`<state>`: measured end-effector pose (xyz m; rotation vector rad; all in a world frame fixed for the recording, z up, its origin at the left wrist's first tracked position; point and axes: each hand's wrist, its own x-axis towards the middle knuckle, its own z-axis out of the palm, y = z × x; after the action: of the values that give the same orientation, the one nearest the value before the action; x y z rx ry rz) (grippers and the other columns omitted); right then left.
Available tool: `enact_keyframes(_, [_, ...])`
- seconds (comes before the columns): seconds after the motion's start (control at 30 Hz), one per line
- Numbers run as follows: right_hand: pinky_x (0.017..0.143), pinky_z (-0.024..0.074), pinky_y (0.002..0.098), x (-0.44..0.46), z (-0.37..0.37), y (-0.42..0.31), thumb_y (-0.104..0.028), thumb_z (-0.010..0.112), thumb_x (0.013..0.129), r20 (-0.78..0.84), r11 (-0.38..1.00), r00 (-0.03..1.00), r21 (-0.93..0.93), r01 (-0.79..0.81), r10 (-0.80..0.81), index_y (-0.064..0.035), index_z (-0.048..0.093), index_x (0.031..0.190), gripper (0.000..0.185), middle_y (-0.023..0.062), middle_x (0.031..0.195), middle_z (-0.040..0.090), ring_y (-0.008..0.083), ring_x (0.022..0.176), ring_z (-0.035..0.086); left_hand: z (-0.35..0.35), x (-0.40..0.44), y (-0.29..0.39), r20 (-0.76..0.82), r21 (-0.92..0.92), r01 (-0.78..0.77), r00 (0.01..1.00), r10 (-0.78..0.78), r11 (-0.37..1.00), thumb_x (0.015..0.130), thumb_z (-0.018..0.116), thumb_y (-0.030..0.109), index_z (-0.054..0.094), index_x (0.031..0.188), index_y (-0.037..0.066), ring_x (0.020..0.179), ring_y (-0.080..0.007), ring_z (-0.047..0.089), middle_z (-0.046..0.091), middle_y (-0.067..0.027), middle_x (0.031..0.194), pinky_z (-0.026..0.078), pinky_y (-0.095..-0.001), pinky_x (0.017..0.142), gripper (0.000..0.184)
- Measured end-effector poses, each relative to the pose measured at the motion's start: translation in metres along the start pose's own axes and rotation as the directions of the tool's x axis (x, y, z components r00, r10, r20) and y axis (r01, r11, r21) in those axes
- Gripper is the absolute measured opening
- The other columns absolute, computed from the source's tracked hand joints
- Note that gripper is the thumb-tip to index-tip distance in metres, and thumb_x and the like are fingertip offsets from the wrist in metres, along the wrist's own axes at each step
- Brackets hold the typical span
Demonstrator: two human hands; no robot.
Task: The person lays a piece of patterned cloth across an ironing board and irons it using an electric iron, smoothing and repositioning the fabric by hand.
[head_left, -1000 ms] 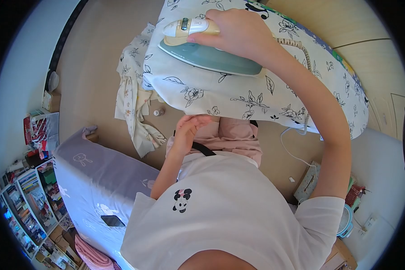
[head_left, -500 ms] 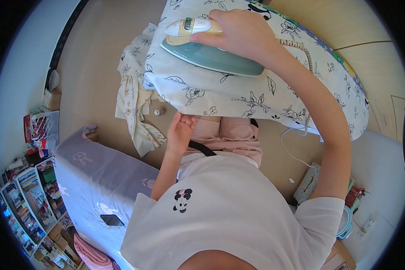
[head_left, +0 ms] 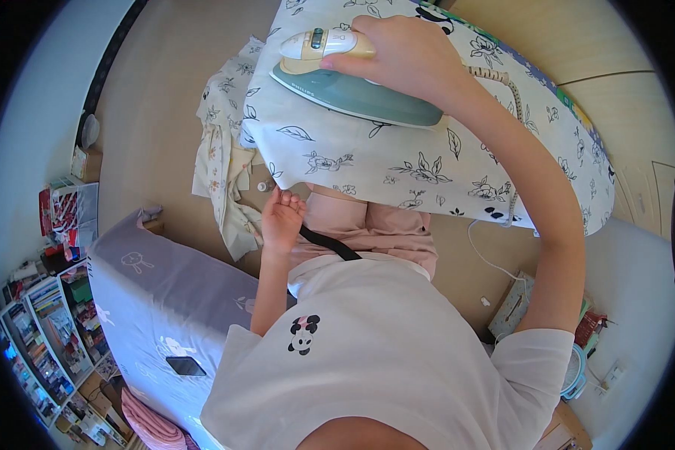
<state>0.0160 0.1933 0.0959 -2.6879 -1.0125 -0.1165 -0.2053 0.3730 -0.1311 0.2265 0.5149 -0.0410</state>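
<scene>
A green and white iron (head_left: 360, 97) rests on a white fabric with black flower prints (head_left: 420, 169), which is spread over an ironing board. My right hand (head_left: 409, 56) is wrapped round the iron's handle, its thumb on the near side. At the near left edge of the fabric is my left hand (head_left: 283, 217), palm up with its fingers curled and their tips at the cloth's corner. The iron's cord (head_left: 511, 94) runs from behind my right wrist over the board and hangs down past the near edge.
Loose printed cloth (head_left: 221, 135) hangs left of the board, near a small bottle (head_left: 265, 185) on the floor. A bed with a lilac cover (head_left: 165, 277) bears a phone (head_left: 185, 366). Shelves (head_left: 52, 330) stand far left. A box (head_left: 511, 307) is on the right.
My left hand has moved left along the near edge, and the fabric's edge there has shifted toward me. The iron has slid slightly right with my right hand round it.
</scene>
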Motion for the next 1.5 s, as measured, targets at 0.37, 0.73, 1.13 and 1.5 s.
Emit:
enact_keyframes(0.37, [0.05,0.0453,0.0344,-0.001,0.002,0.0,-0.059,0.054,0.07,-0.029,1.0,1.0,-0.01,0.006,-0.006,-0.0065,0.061,0.083,0.055,0.0117,0.059,0.058,0.0258,0.053,0.058,-0.006,0.001,-0.002,0.04,0.082,-0.042,0.998,0.039,0.996,0.087,0.049,0.017,0.053,0.079,0.009,0.072,-0.0117,0.05,0.053,0.0007,0.07,0.042,-0.0285,0.073,0.011])
enact_keyframes(0.73, [0.05,0.0453,0.0337,0.0,-0.001,0.0,-0.059,0.054,0.07,0.016,1.0,1.0,-0.01,-0.006,0.007,-0.0069,0.061,0.083,0.054,0.0114,0.059,0.058,0.0253,0.052,0.057,-0.007,0.002,-0.002,0.004,0.088,-0.025,1.0,0.025,0.996,0.088,0.048,0.017,0.052,0.079,0.009,0.07,-0.0111,0.049,0.048,0.0016,0.067,0.043,-0.0278,0.072,0.012])
enact_keyframes(1.13, [0.055,0.0462,0.0369,0.001,0.0,0.002,-0.058,0.052,0.069,0.073,0.999,0.996,0.016,-0.048,0.046,-0.0044,0.061,0.081,0.055,0.0131,0.067,0.06,0.0263,0.063,0.06,0.0,0.005,-0.004,0.007,-0.012,-0.01,1.0,0.01,1.0,0.08,0.049,0.009,0.052,0.085,0.006,0.1,-0.022,0.049,0.056,-0.0073,0.095,0.037,-0.0351,0.089,0.007])
enact_keyframes(1.5, [0.055,0.0461,0.0357,0.001,0.002,0.003,-0.055,0.06,0.067,0.043,1.0,0.999,0.009,-0.01,0.009,-0.0044,0.059,0.086,0.054,0.0133,0.067,0.06,0.027,0.063,0.06,0.016,0.036,-0.02,0.286,-0.093,0.013,0.958,0.014,0.996,0.085,0.05,0.025,0.049,0.107,0.01,0.116,-0.0232,0.038,0.049,-0.0055,0.117,0.024,-0.038,0.102,0.027])
